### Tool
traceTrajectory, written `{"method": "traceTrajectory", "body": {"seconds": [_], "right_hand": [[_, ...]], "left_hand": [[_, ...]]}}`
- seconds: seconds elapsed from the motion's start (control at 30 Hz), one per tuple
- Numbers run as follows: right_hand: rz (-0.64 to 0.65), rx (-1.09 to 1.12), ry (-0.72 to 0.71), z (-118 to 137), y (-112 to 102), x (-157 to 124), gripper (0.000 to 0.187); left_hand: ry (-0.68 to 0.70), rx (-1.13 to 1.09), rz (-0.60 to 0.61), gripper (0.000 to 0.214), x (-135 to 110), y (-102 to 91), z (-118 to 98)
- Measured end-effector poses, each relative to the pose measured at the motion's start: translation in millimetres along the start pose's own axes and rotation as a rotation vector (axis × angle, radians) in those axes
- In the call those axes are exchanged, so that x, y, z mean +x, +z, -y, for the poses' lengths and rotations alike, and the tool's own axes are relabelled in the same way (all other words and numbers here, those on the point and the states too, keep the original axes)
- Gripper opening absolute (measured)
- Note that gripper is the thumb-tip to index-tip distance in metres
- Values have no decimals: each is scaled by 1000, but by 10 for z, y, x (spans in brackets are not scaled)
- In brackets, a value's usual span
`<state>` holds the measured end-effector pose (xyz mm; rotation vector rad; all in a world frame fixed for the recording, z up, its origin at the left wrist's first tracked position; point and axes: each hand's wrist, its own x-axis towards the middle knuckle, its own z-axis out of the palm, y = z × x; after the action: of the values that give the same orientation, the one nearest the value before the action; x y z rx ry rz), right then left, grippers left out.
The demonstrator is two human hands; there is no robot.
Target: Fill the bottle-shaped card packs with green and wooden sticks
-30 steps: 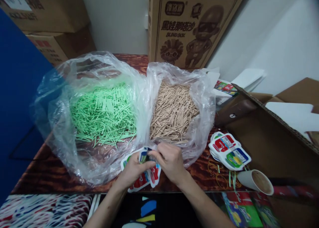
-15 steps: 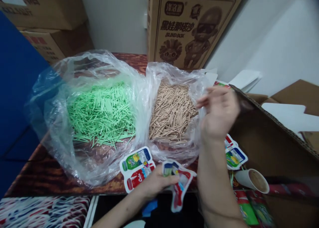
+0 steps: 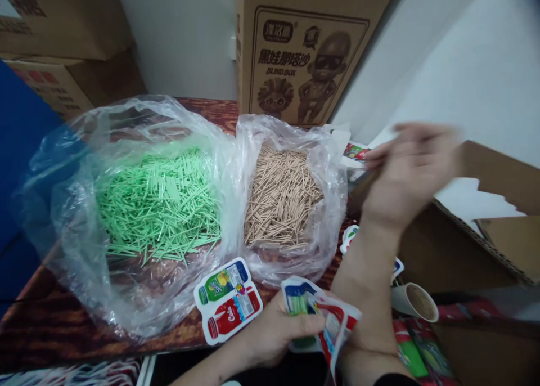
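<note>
My left hand point(image 3: 280, 327) is closed on a bottle-shaped printed pouch point(image 3: 318, 318), its thumb across the front and the pouch bent. Beside that wrist, a flat pouch point(image 3: 230, 301) printed with Sprite and Cola bottles lies at the table's front edge. Raised on the right, my right hand point(image 3: 411, 169) is blurred over a cardboard carton; its fingers look apart and nothing shows in them. A clear plastic bag point(image 3: 329, 161) with brown sticks point(image 3: 282, 200) stands left of it. Green sticks point(image 3: 164, 200) fill another clear bag point(image 3: 80, 217).
An open carton point(image 3: 426, 251) is at the right, with a paper cup point(image 3: 415, 303) and red-green packets point(image 3: 415, 355) near it. Behind the bags stands a tall printed box point(image 3: 310, 65). More boxes point(image 3: 71, 26) are stacked at the back left.
My right hand has moved up and to the right, away from the brown sticks. My left hand, still gripping the pouch, appears lower and slightly further right. The view has shifted a little.
</note>
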<state>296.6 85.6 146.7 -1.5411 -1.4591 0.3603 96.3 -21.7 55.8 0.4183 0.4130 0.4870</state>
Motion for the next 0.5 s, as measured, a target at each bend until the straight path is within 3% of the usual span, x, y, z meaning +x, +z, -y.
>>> {"method": "traceTrajectory", "body": {"seconds": [0.03,0.07,0.17,0.3,0.4,0.5], "right_hand": [[-200,-115,33,-49,105,-23,39],[-261,-249,102,-115,220,-59,34],[65,-553,342,-386,577,-226,30],[172,-770,405,-641,925,-390,36],[203,-807,416,-663,1029,-383,34],[242,-802,452,-652,1038,-337,34]], "left_hand": [[32,-1,-60,38,-5,-37,-39],[70,-9,-147,36,-11,-96,-81],[183,-10,-382,33,-70,-354,-195],[248,-14,-534,38,-225,-649,-237],[210,79,-569,37,-296,-701,-203],[217,526,-417,17,-249,-644,-181]]}}
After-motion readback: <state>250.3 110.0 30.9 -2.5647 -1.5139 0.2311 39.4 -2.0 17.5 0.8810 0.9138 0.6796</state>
